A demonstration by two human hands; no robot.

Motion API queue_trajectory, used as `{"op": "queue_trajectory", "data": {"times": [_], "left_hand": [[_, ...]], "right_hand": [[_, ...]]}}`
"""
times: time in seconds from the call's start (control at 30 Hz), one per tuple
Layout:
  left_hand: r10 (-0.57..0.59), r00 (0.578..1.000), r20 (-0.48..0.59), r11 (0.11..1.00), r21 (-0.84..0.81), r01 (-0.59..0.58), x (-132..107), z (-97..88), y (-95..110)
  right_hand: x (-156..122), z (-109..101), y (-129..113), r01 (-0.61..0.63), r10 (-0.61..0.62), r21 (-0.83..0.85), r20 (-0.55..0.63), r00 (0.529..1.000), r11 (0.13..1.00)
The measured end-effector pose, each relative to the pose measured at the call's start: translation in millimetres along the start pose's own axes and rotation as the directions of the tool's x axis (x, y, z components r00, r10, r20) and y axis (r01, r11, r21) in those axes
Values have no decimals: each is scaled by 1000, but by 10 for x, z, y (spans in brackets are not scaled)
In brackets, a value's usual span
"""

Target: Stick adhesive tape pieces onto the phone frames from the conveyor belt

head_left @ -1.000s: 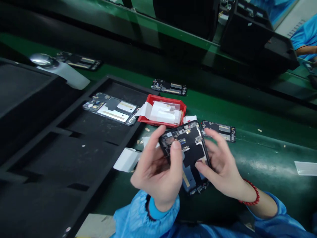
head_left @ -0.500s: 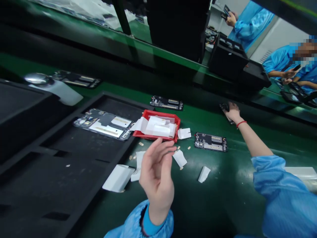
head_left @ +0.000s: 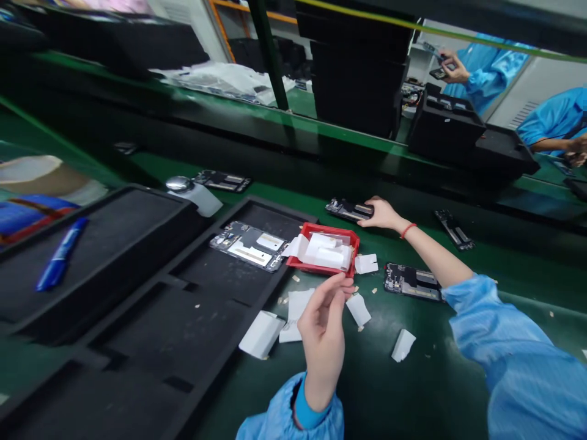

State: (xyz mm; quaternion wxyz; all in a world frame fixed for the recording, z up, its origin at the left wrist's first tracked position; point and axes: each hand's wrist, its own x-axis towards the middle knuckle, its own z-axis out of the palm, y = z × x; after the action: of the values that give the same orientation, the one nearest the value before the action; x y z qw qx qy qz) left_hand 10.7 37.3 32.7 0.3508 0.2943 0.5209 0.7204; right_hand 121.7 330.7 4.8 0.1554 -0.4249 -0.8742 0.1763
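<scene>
Green desk: red bin, paper scraps near my loosely curled left fingers. My right fingers pinch a phone frame.

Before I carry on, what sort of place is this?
Probably an electronics workshop: opened phones lie on a green bench, with the right hand at one; a black tray holds another; and beyond, a blue-sleeved co-worker holds small devices.

The right hand left one phone near the bench's back edge and now grips a second phone.
</scene>
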Motion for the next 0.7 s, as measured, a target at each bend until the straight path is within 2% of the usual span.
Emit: {"op": "queue_trajectory", "data": {"times": [0.07,0.17,0.27,0.33,0.4,0.53,0.63,0.7], "left_hand": [[-83,997,-8,995,-58,82,11,-8,-23],[-140,990,-23,981,-141,135,7,12,-53],[-120,992,-44,988,-106,114,-28,48,-49],[-74,996,-50,997,-12,74,-69,71,-29],[5,1000,-8,997,74,-4,-114,94,-17],[200,977,75,972,112,-208,-171,118,-33],[286,954,85,935,195,-297,-210,88,31],[350,931,102,887,285,-364,-261,78,101]], "right_hand": [[-405,-121,-53,18,-16,23,-93,996,1000],[-1208,-209,-322,101,-82,83,-207,975,991],[-1942,-204,-701,180,-146,133,-232,962,975],[-2218,-198,-931,186,-136,196,-243,961,963],[-2281,-214,-1114,167,-82,286,-287,954,944],[-2041,-275,-1343,156,14,433,-364,931,888],[-1949,-271,-1498,194,13,502,-379,925,843],[-1987,-240,-1577,262,-39,527,-397,917,808]]}}
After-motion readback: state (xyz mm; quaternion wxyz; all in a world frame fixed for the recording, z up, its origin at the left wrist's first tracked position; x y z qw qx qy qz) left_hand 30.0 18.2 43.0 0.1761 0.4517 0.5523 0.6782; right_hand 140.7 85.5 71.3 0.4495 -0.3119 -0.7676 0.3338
